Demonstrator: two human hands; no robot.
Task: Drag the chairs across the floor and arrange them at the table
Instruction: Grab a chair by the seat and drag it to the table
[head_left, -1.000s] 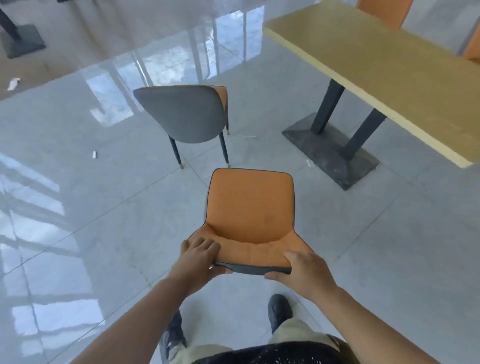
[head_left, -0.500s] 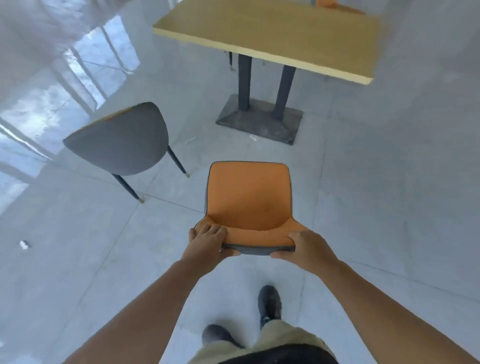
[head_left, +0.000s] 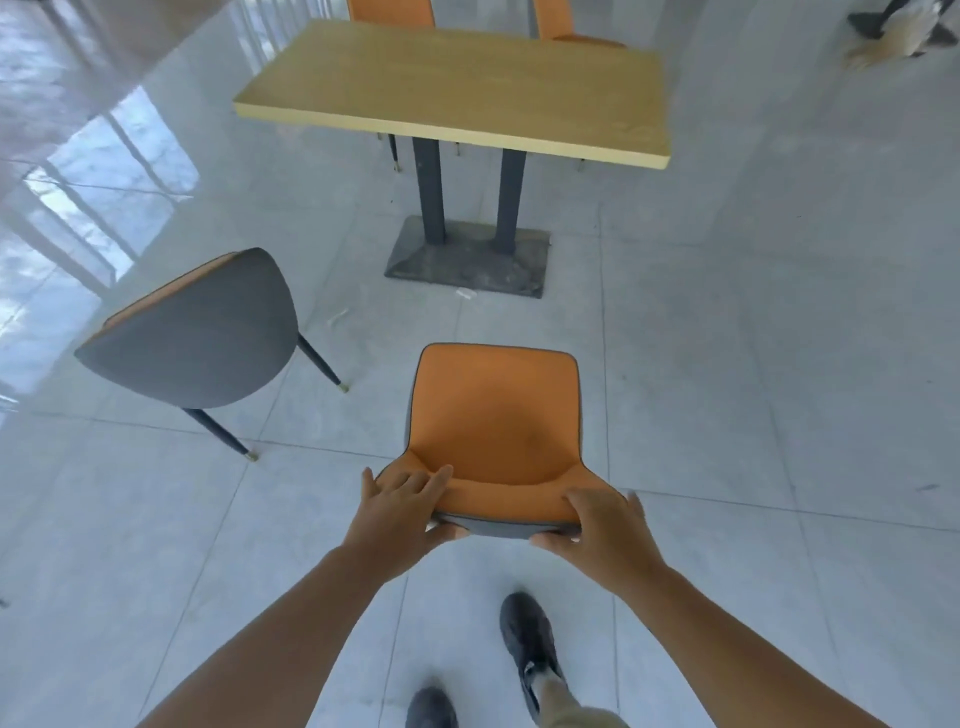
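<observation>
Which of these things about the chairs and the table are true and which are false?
1. Both hands hold the top of the orange chair's back. True: the left hand and right hand grip the held chair.
2. The held chair is already tucked under the table. False: bare floor lies between it and the table.
3. A second chair stands to the left with its grey back showing. True: the grey-backed chair.
4. The table rests on four thin legs. False: two dark posts rise from one flat base.
5. No chairs are on the table's far side. False: two orange chair backs show there.
</observation>
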